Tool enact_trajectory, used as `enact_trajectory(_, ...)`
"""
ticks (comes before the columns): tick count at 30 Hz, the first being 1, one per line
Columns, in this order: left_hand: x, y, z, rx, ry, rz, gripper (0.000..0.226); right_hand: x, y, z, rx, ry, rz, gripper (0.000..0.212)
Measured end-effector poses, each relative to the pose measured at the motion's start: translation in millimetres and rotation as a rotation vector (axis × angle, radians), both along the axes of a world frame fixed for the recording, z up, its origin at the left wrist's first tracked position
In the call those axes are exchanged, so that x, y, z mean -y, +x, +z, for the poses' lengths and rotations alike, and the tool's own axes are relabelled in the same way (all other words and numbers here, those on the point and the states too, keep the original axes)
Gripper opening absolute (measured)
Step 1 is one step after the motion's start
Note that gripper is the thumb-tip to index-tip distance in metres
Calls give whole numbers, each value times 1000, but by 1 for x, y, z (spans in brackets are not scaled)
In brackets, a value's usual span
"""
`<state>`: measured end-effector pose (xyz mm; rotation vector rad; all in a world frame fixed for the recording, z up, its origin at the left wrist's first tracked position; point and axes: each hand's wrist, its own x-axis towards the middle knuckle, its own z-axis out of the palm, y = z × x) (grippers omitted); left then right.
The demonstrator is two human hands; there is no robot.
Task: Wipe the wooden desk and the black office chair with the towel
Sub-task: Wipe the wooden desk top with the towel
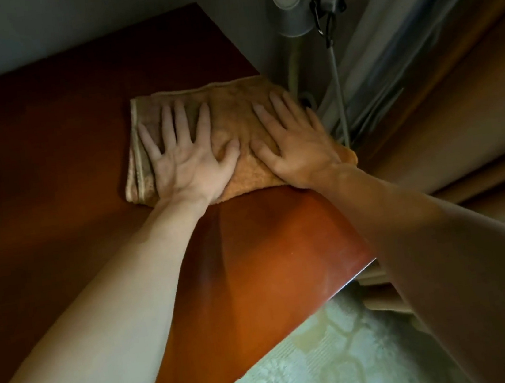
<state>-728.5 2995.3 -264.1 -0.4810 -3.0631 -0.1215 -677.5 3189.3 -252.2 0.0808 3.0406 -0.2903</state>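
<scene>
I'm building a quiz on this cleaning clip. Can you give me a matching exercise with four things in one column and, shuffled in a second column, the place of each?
Things
1. towel
2. left hand
3. right hand
4. carpet

Places
A. flat on the towel's striped end
B. down below the near edge of the desk
C. spread on the desk near its far right corner
D. flat on the towel's end nearest the curtain

Pairs: 1-C, 2-A, 3-D, 4-B
</scene>
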Motion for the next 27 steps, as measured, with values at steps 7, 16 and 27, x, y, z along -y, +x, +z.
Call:
enact_trajectory(7,-13,69,-1,-1,16,61,87,-14,62,-2,-36,-8,58,65)
enact_trajectory(16,-30,162,0,23,-17,137,88,-25,143,-10,-110,-20,46,68)
enact_trajectory(27,-22,232,1,25,-28,67,86,6,237,-27,-333,-131,-112,55)
